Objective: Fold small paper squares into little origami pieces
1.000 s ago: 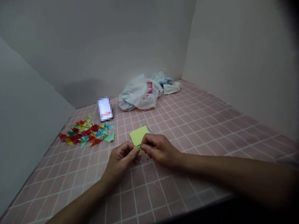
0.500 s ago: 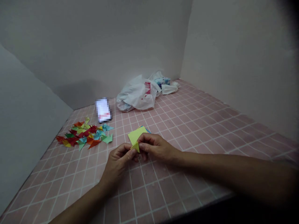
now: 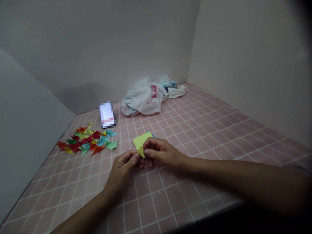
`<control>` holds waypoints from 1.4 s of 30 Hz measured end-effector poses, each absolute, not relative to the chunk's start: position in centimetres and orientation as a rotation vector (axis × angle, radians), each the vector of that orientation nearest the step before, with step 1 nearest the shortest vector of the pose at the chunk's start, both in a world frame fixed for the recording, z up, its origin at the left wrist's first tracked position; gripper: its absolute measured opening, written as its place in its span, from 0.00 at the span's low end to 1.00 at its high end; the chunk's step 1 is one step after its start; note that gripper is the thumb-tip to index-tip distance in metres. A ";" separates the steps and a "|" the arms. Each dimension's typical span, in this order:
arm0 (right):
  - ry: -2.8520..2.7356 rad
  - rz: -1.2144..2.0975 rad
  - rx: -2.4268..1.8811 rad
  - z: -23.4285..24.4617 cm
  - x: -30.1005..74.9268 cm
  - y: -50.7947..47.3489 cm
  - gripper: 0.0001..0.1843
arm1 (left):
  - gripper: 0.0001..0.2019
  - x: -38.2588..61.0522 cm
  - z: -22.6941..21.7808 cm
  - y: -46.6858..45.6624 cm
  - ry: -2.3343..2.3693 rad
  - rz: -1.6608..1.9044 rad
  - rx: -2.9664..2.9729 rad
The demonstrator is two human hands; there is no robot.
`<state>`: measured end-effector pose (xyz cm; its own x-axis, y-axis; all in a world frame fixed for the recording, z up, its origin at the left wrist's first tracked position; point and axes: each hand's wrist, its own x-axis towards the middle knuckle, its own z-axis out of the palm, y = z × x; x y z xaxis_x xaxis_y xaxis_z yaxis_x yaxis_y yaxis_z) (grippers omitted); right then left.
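Both hands, left hand (image 3: 125,166) and right hand (image 3: 159,152), pinch small yellow paper piece (image 3: 141,151), mid-fold. Next press needs firm, neat crease, I think.

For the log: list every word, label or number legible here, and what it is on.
None can be read.
White plastic bag: red print, too small to read.
White-and-red item beside the folded paper pieces: blurred out, unreadable.
Yellow paper held in both hands: no print visible.

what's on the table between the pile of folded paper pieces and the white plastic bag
In the head view, one small white packet with a red stripe, its face blurred, lies between the pile of folded paper pieces and the white plastic bag. Otherwise only bare pink-checked tabletop.
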<state>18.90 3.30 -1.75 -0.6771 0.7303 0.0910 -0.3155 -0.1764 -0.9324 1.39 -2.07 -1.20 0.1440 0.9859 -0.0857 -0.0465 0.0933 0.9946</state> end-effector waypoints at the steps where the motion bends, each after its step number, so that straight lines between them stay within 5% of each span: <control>1: -1.389 1.918 -0.500 -1.8 18.9 3.3 0.08 | 0.12 1.4 -1.2 -2.1 1.108 1.058 1.171; 37: -1.732 1.506 -0.614 -1.0 19.6 2.8 0.03 | 0.05 1.2 0.0 -2.3 1.335 1.195 2.061; 42: -1.738 1.524 -0.607 -0.9 19.6 2.8 0.02 | 0.10 1.1 -0.9 -2.5 1.332 1.298 1.958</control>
